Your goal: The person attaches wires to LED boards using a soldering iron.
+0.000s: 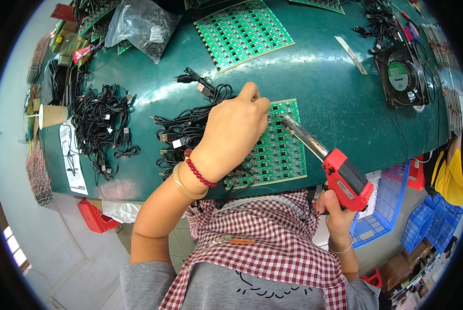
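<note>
My right hand [339, 217] grips a red and black soldering gun [345, 181] by its handle. The gun's metal barrel points up and left, its tip at the upper part of a green circuit board panel [280, 150] on the table. Over that panel's left side is my left hand [236, 124], fingers pinched together beside the gun's tip. Whatever those fingers hold is hidden by the hand. Bundled black USB cables [190, 121] lie left of the panel, partly under my left wrist, and thin reddish wires [249, 173] cross the panel's lower left.
A second circuit board panel [244, 33] lies farther back on the green table [340, 98]. A black cable heap [105, 124], a paper cup [53, 116] and a filled plastic bag [141, 31] are at left. Right are a fan [401, 75] and a metal strip [351, 55].
</note>
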A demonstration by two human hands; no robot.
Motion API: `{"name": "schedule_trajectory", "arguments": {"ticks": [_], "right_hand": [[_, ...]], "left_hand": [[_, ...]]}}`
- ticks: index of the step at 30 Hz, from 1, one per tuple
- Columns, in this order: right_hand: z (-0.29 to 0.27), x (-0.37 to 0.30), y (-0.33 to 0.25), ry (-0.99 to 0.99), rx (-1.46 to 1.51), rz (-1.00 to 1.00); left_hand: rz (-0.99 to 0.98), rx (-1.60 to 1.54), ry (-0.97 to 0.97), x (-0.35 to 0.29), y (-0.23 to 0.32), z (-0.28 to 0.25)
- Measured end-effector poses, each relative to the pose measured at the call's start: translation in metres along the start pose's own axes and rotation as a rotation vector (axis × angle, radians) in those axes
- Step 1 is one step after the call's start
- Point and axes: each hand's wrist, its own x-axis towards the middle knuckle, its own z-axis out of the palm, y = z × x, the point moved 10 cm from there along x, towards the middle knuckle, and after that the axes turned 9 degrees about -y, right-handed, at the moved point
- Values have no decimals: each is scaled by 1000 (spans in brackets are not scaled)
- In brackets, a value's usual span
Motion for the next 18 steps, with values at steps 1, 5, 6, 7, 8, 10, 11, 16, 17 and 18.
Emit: {"name": "schedule_trajectory", "arguments": {"ticks": [1,5,6,7,8,10,11,16,17,18], "right_hand": [[0,0,1,-16,2,9],[1,-2,1,26,-10,33],[1,-2,1,25,-10,32],[2,-2,3,11,-5,44],[3,-2,5,-3,1,56],[6,1,0,1,11,47],[6,2,-2,6,20,37],[7,-1,9,-50,-31,29],[7,-1,9,-52,-42,23],[9,-1,6,-51,-42,23]], "left_hand": [[-1,1,1,-1,0,0],[5,88,-24,-1,7,5],[-2,112,-33,0,7,5],[-2,112,-33,0,8,5],[-2,118,-39,0,8,6],[-2,125,-45,0,8,6],[-2,120,-47,0,7,7],[-29,127,-47,0,7,8],[-41,133,-54,1,6,9],[-52,137,-61,1,5,10]]}}
